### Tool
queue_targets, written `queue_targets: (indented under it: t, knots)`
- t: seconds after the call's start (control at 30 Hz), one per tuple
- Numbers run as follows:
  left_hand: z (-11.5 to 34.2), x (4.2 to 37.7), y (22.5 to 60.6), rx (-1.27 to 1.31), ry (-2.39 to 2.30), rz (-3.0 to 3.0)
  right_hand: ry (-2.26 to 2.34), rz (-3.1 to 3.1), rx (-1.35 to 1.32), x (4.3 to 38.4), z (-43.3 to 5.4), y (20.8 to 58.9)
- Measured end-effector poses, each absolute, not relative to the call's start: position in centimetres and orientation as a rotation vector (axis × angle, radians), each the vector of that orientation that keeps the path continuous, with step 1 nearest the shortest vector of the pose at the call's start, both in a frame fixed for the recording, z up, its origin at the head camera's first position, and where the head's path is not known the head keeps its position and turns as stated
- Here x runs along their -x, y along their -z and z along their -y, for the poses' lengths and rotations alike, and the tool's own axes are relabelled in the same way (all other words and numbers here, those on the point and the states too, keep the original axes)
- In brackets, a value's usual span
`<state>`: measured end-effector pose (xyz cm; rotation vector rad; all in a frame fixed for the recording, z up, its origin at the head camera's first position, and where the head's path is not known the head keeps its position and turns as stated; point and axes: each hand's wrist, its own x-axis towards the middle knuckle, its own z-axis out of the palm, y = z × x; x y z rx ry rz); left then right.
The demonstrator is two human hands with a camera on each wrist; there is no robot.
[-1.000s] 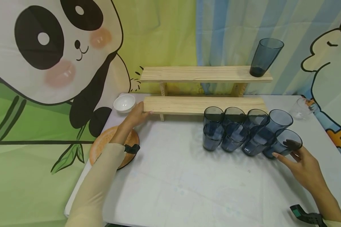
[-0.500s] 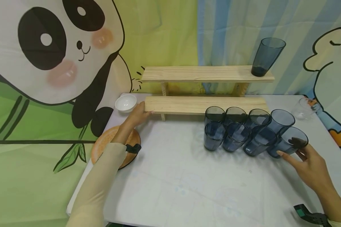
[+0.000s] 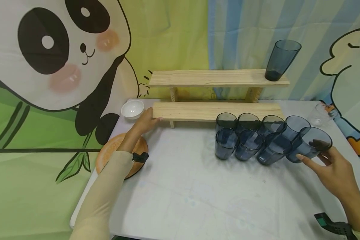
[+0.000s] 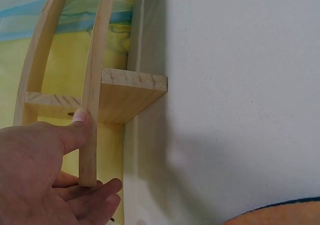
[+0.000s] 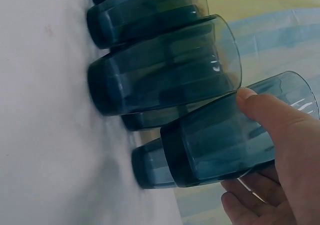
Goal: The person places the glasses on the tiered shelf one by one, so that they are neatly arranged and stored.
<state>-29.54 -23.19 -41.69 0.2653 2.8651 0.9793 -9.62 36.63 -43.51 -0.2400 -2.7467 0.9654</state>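
My right hand (image 3: 336, 170) grips a blue-tinted drinking glass (image 3: 310, 145) at the right end of the front row. In the right wrist view this held glass (image 5: 220, 135) is off the table, thumb on one side and fingers round the other. Several matching glasses (image 3: 249, 145) stand in two rows to its left. My left hand (image 3: 145, 121) holds the left end of the lower board of a two-tier wooden shelf (image 3: 198, 111). In the left wrist view the thumb lies on the board (image 4: 88, 150) and the fingers are beneath it.
One blue glass (image 3: 282, 61) stands on the right end of the upper board. A white bowl (image 3: 132, 109) and an orange round plate (image 3: 108, 151) are at the left. A clear glass (image 3: 321, 115) sits at the table's back right.
My right hand has lifted the end glass and moved it slightly right and back, away from its neighbour. The left hand has stayed on the shelf.
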Motion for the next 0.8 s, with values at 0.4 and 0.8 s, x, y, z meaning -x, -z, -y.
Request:
queue_targets:
  t: [0.4, 0.8]
  knots:
    - [23.1, 29.4, 41.6, -0.241, -0.988, -2.854, -0.962, 2.652, 0.192, 10.1, -36.9, 41.7]
    - [23.2, 29.3, 41.6, -0.233, -1.000, -2.837, -1.030, 2.536, 0.084, 11.9, -36.9, 38.9]
